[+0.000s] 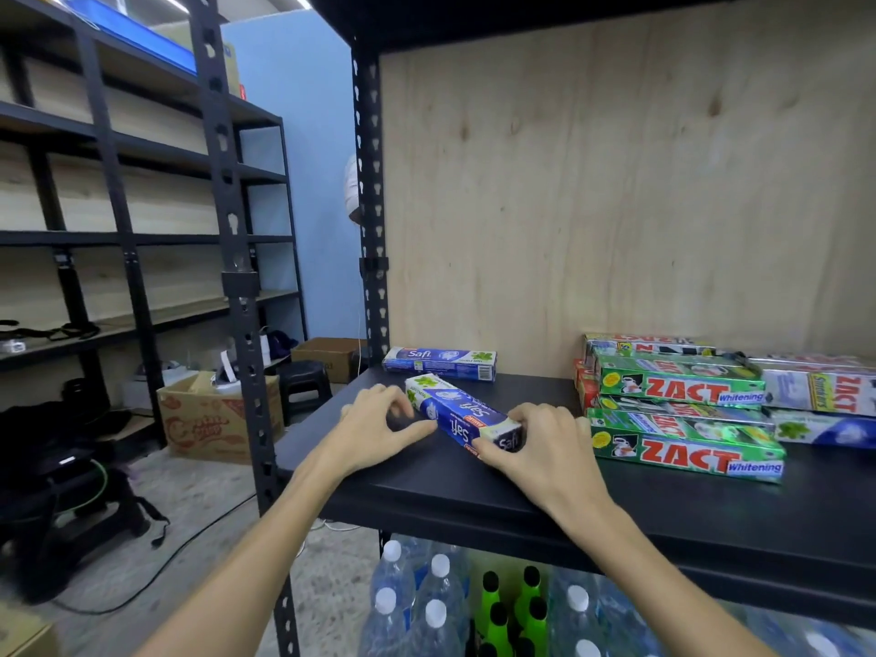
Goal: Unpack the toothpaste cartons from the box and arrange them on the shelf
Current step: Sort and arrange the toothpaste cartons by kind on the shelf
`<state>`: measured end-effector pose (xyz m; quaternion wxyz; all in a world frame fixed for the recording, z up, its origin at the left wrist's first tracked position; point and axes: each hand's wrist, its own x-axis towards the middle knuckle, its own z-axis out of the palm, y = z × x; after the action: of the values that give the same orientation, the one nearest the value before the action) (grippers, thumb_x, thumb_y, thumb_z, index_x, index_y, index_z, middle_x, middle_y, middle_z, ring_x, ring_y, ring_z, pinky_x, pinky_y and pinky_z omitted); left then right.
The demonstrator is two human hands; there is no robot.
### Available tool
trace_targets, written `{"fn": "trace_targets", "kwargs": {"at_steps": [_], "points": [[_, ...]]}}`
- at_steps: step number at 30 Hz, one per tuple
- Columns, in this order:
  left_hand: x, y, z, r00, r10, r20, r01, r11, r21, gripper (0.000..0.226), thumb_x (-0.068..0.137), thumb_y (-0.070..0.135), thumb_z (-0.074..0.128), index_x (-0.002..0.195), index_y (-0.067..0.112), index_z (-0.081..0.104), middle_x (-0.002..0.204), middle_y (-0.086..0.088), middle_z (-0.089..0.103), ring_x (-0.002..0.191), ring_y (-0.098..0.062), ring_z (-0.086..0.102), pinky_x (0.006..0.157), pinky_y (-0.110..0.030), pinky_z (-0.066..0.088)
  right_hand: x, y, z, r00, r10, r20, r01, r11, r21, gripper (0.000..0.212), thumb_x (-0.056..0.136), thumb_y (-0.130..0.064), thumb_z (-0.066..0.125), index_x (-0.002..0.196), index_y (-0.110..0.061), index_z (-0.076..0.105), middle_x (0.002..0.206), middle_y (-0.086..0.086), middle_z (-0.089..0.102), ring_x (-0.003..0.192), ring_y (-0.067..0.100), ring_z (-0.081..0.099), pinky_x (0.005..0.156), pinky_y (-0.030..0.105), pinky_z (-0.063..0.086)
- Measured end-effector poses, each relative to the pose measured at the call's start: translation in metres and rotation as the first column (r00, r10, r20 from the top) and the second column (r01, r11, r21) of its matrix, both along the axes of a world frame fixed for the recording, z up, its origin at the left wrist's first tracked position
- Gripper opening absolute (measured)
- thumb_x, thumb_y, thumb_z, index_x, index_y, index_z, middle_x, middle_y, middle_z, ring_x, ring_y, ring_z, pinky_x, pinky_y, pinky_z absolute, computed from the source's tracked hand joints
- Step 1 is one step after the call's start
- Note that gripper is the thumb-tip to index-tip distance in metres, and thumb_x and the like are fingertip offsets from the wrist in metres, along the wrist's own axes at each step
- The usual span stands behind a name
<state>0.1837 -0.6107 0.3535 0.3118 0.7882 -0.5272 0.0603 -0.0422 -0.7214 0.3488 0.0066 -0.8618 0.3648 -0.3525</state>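
From the head camera I see a black shelf (474,486) with a wooden back wall. A blue Safi carton (462,415) lies slanted on the shelf, right between my two hands. My left hand (379,431) sits at the carton's left side. Its fingers are bent, and its thumb (411,431) lies along the near edge of the carton. My right hand (550,448) is curled around the near end of the carton, with the thumb under the end and the fingers over the top. So both hands have hold of it.

Behind it, a second Safi carton (440,364) lies flat against the back wall, apart from my fingers. To the right is a pile of green ZACT cartons (682,419), just beside my right hand. Under the shelf stand water bottles (426,604) and green bottles (512,604). A cardboard box (208,419) sits on the floor to the left.
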Motion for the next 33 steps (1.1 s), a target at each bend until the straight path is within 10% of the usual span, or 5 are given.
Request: {"fn": "trace_targets", "kwargs": {"at_steps": [6, 14, 19, 24, 33], "points": [[-0.017, 0.010, 0.006, 0.968, -0.170, -0.185, 0.168, 0.985, -0.026, 0.065, 0.075, 0.084, 0.057, 0.120, 0.038, 0.067, 0.113, 0.023, 0.070, 0.107, 0.008, 0.063, 0.099, -0.029, 0.051, 0.007, 0.009, 0.004, 0.982, 0.190, 0.005, -0.188, 0.970, 0.153, 0.070, 0.082, -0.087, 0.034, 0.069, -0.025, 0.063, 0.071, -0.005, 0.057, 0.082, 0.018, 0.053, 0.085, 0.041, 0.041], [-0.025, 0.019, 0.014, 0.929, -0.250, -0.274, 0.271, 0.962, 0.038, 0.058, 0.075, 0.073, 0.069, 0.122, 0.040, 0.062, 0.112, 0.021, 0.071, 0.102, 0.003, 0.066, 0.088, -0.023, 0.052, 0.022, 0.021, 0.012, 0.847, 0.508, 0.156, -0.514, 0.710, 0.482, 0.038, 0.098, -0.029, 0.035, 0.090, -0.018, 0.070, 0.088, -0.011, 0.070, 0.089, 0.006, 0.061, 0.090, 0.032, 0.048], [-0.005, 0.014, 0.008, 0.958, -0.207, -0.197, 0.226, 0.971, 0.076, 0.059, 0.083, 0.056, 0.072, 0.137, 0.041, 0.054, 0.115, 0.015, 0.053, 0.114, -0.001, 0.050, 0.104, -0.030, 0.043, 0.036, -0.016, 0.001, 0.908, 0.355, 0.223, -0.414, 0.842, 0.347, 0.032, 0.093, -0.012, 0.052, 0.121, -0.026, 0.063, 0.113, -0.004, 0.065, 0.104, 0.011, 0.059, 0.088, 0.014, 0.043], [0.018, 0.011, 0.001, 0.895, -0.196, -0.400, 0.181, 0.981, -0.077, 0.044, 0.081, 0.037, 0.079, 0.121, 0.041, 0.061, 0.123, 0.013, 0.065, 0.114, -0.008, 0.061, 0.097, -0.031, 0.054, 0.043, -0.055, 0.004, 0.992, 0.125, 0.016, -0.126, 0.974, 0.189, 0.060, 0.094, -0.038, 0.064, 0.146, -0.018, 0.039, 0.137, 0.010, 0.045, 0.127, 0.031, 0.037, 0.104, 0.041, 0.035], [0.056, -0.025, -0.002, 0.937, 0.066, -0.343, -0.098, 0.992, -0.076, 0.064, 0.078, 0.041, 0.082, 0.136, 0.038, 0.055, 0.135, -0.002, 0.052, 0.123, -0.022, 0.053, 0.105, -0.038, 0.047, 0.071, -0.087, 0.006, 0.960, 0.274, 0.051, -0.275, 0.904, 0.327, 0.071, 0.081, -0.061, 0.070, 0.138, -0.021, 0.052, 0.133, 0.000, 0.062, 0.124, 0.022, 0.056, 0.103, 0.041, 0.048]]}}
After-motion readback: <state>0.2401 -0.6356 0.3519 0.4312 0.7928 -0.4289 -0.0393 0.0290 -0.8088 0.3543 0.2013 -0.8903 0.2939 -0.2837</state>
